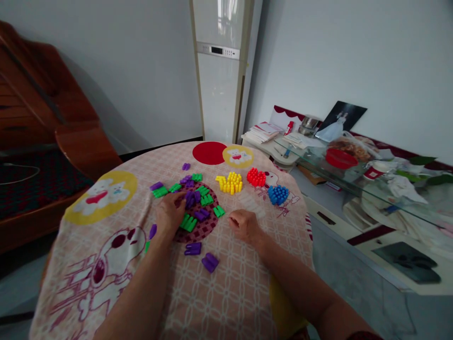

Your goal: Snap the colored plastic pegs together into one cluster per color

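Note:
My left hand is over the left side of a loose spread of plastic pieces. Its fingers are bent and pinched together beside a purple piece; what sits between the fingertips is hidden. Green pieces lie just right of that hand, and more purple and green ones are scattered around. My right hand rests on the table with its fingers curled in, and whatever it may hold does not show. Closest to it is a small green piece. Two purple pieces lie nearer to me.
Farther back stand a yellow cluster, a red cluster and a blue cluster of small pegs. A patterned cloth covers the round table. A cluttered glass shelf is at right, a wooden chair at left.

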Tool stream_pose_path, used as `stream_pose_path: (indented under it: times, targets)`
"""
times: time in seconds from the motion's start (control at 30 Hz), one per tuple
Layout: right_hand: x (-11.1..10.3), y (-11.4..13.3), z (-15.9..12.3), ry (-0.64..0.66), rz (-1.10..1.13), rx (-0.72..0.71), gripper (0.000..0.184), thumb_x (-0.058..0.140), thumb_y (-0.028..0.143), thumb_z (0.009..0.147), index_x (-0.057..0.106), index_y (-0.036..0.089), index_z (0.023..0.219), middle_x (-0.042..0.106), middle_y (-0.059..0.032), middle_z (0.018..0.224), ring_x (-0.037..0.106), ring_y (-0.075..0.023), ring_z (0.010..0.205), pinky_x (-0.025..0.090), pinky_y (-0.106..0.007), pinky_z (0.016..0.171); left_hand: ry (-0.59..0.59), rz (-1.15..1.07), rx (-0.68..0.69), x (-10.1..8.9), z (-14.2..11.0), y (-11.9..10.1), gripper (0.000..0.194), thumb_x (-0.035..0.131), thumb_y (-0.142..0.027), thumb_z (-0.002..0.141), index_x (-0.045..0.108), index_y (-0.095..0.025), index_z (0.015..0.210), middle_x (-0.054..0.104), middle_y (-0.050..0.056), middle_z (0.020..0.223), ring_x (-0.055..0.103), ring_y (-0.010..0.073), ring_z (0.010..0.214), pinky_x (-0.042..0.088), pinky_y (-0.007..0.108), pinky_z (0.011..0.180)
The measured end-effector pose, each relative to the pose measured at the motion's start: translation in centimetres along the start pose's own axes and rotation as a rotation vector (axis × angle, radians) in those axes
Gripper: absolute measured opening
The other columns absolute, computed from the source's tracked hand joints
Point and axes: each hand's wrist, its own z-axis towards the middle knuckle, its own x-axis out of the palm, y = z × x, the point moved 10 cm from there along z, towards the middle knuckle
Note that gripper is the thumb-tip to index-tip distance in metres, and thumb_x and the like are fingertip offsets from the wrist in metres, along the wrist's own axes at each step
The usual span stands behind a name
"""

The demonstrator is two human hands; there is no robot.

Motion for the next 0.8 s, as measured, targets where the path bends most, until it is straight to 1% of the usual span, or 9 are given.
stream_pose_path:
  times: [0.1, 0.27, 0.37, 0.43, 0.5, 0.63, 0.73, 0.8]
  targets:
    - [-1.0, -0.6, 0.1, -0.026, 0.072, 0.047, 0.023, 0.050, 0.019, 0.089, 0.057, 0.019, 0.067, 0.059, 0.0004, 0.064, 0.049, -0.0115, 0.060, 0.034, -0.023, 0.062, 0.056, 0.021, -0.006, 0.8, 0.0, 0.3, 0.031, 0.057, -0.026, 0.079, 0.074, -0.019, 0.105, 0.074, 0.008, 0.105, 0.068, 0.0243, 0.093, 0.052, 0.035, 0.093]
    - [-2.2, -2.1, -0.3, -0.095, 0.141, 0.150, 0.024, 0.048, 0.023, 0.088, 0.058, 0.019, 0.067, 0.055, 0.0018, 0.060, 0.045, -0.0107, 0.056, 0.032, -0.023, 0.058, 0.155, -0.019, 0.015, 2.1, -0.3, -0.7, 0.031, 0.058, -0.022, 0.080, 0.073, -0.021, 0.107, 0.075, 0.005, 0.105, 0.069, 0.0218, 0.091, 0.053, 0.032, 0.091]
    - [-2.3, -2.9, -0.4, -0.146, 0.119, 0.194, 0.027, 0.048, 0.026, 0.089, 0.058, 0.019, 0.065, 0.054, 0.0016, 0.058, 0.045, -0.0107, 0.055, 0.031, -0.023, 0.057, 0.153, -0.049, 0.023, 2.1, -0.6, -1.3, 0.033, 0.058, -0.018, 0.080, 0.073, -0.021, 0.108, 0.075, 0.005, 0.105, 0.070, 0.0208, 0.090, 0.053, 0.032, 0.090]
    - [-2.1, -2.8, 0.0, -0.150, 0.095, 0.186, 0.027, 0.048, 0.026, 0.089, 0.059, 0.019, 0.065, 0.056, 0.0006, 0.060, 0.046, -0.0111, 0.057, 0.032, -0.023, 0.058, 0.138, -0.050, 0.026, 2.0, -0.8, -1.4, 0.033, 0.057, -0.016, 0.080, 0.073, -0.020, 0.109, 0.075, 0.006, 0.106, 0.070, 0.0210, 0.091, 0.053, 0.033, 0.091]
    - [-1.7, -2.2, 1.0, -0.121, 0.083, 0.158, 0.024, 0.048, 0.023, 0.088, 0.060, 0.019, 0.067, 0.059, -0.0004, 0.063, 0.048, -0.0116, 0.059, 0.034, -0.023, 0.060, 0.135, -0.052, 0.025, 2.0, -0.9, -1.5, 0.033, 0.057, -0.015, 0.080, 0.073, -0.019, 0.109, 0.075, 0.007, 0.106, 0.070, 0.0216, 0.094, 0.053, 0.033, 0.092]
    - [-0.2, -0.3, 4.0, 0.004, 0.065, 0.116, 0.017, 0.054, 0.019, 0.088, 0.064, 0.019, 0.075, 0.063, -0.0021, 0.070, 0.054, -0.0142, 0.065, 0.037, -0.024, 0.064, 0.130, -0.063, 0.004, 1.9, -1.2, -1.5, 0.031, 0.055, -0.016, 0.081, 0.074, -0.019, 0.105, 0.075, 0.006, 0.105, 0.070, 0.0221, 0.097, 0.053, 0.034, 0.094]
    - [1.2, 2.3, 6.0, 0.076, 0.041, 0.035, 0.012, 0.057, 0.022, 0.090, 0.067, 0.019, 0.084, 0.065, -0.0046, 0.078, 0.057, -0.0178, 0.075, 0.041, -0.027, 0.071, 0.096, -0.067, -0.035, 1.5, -1.3, -1.1, 0.032, 0.053, -0.018, 0.083, 0.074, -0.019, 0.106, 0.075, 0.006, 0.105, 0.069, 0.0225, 0.097, 0.052, 0.035, 0.095]
    - [2.0, 4.1, 6.8, 0.091, 0.047, -0.029, 0.014, 0.055, 0.023, 0.093, 0.068, 0.019, 0.089, 0.065, -0.0062, 0.085, 0.058, -0.0195, 0.084, 0.043, -0.029, 0.078, 0.040, -0.071, -0.060, 0.8, -1.3, -0.6, 0.034, 0.051, -0.018, 0.083, 0.073, -0.018, 0.108, 0.075, 0.007, 0.106, 0.069, 0.0226, 0.098, 0.052, 0.035, 0.095]
